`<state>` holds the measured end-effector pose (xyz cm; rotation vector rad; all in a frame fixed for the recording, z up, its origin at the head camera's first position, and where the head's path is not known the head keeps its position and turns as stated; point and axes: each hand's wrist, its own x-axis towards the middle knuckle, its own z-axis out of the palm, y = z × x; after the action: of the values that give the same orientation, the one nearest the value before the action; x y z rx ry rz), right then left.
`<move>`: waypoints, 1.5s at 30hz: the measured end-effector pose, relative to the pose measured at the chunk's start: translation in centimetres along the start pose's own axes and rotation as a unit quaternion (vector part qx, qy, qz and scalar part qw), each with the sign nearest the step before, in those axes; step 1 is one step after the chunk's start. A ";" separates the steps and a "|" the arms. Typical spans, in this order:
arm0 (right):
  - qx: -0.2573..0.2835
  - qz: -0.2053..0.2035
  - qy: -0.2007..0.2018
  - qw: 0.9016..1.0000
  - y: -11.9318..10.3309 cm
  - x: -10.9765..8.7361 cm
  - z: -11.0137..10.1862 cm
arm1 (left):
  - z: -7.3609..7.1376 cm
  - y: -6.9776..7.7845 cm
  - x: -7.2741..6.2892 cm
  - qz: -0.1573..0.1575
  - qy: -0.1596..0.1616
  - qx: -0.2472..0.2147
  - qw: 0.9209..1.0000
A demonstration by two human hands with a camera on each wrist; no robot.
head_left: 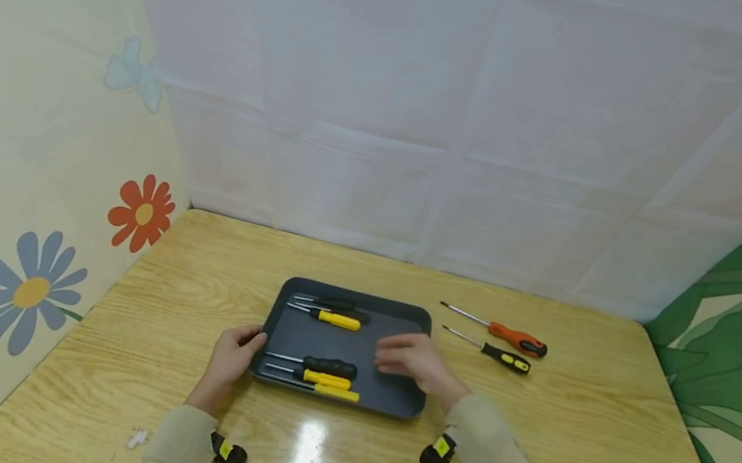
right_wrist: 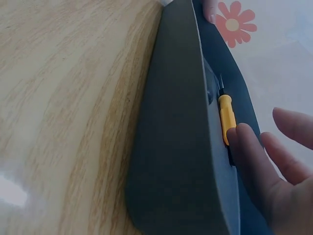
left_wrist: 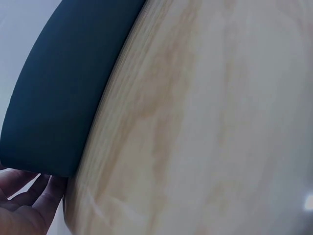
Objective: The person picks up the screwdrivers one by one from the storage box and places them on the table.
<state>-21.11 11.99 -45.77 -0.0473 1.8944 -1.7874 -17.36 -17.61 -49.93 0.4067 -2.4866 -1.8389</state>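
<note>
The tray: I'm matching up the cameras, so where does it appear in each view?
Head: tray, below centre.
Left wrist: tray, upper left.
Right wrist: tray, running top to bottom through the middle.
Shared landmark: left hand, at the tray's end.

A dark grey rectangular tray [head_left: 300, 339] sits flat, holding five screwdrivers with their shafts pointing left: a black one [head_left: 334, 304] and a yellow-handled one [head_left: 339, 320] near the far edge, and another black one [head_left: 329, 366], a second yellow one [head_left: 326, 379] and a slim yellow one [head_left: 336, 393] along the near edge. Outside, right of it, a red-and-black screwdriver [head_left: 517, 339] lies beyond a black-and-yellow one [head_left: 506, 359], both slightly slanted.
</note>
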 end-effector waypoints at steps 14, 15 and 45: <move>-0.027 0.017 -0.005 0.999 0.7 0.4 1.0 | 0.0 0.0 0.0 -0.002 -0.003 0.003 1.000; -0.028 0.020 -0.006 0.999 0.7 0.4 1.0 | 0.0 0.0 0.0 -0.002 -0.003 0.003 1.000; -0.049 0.042 -0.002 0.998 0.6 0.7 3.2 | -0.1 0.1 0.0 -0.005 -0.003 0.007 1.000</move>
<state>-20.26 8.90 -46.54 -0.0052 1.9508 -1.6381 -17.35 -17.63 -49.83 0.4149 -2.5072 -1.8306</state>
